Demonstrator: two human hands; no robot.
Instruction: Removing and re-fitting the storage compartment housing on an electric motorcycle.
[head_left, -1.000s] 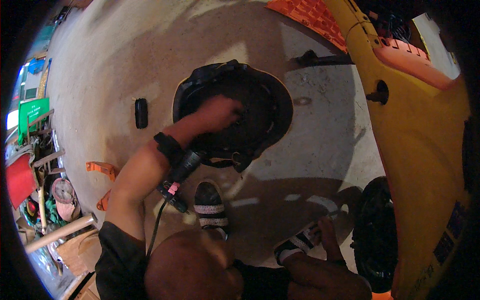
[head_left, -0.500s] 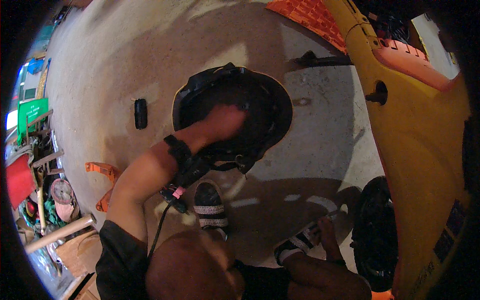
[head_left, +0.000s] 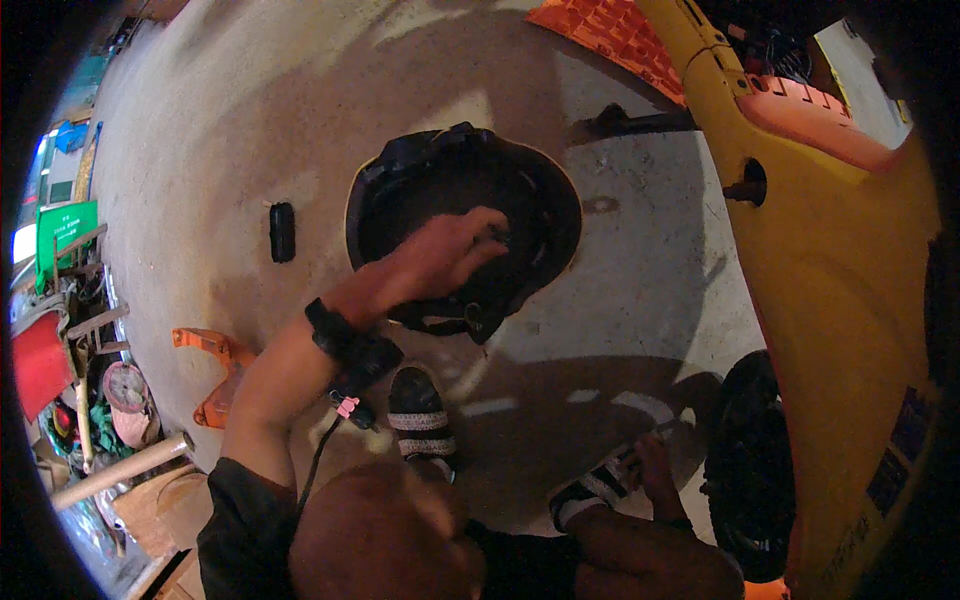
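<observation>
On the floor in front of me lies a hollow black shell [head_left: 400, 225] with a thin yellow rim, its open side up. My left hand [head_left: 440, 255] reaches into it from the lower left. Thumb and fingers come together near its middle, round something small and dark that I cannot make out. A strap or loop [head_left: 475, 320] shows at the shell's near edge. My right hand [head_left: 655, 468] hangs low beside my right knee, fingers stretched out against the striped slipper [head_left: 605, 485] on my right foot.
A small black cylinder [head_left: 283, 232] and an orange bracket [head_left: 215, 375] lie on the floor to the left. At right stands a yellow vehicle body [head_left: 830, 270] with a black tyre [head_left: 750, 460]. Tools and clutter fill the far left, with a wooden handle [head_left: 120, 470].
My left hand has turned and its fingers have lifted slightly, showing thumb and fingertips; its wrist has shifted a little left. The right hand stays at the slipper.
</observation>
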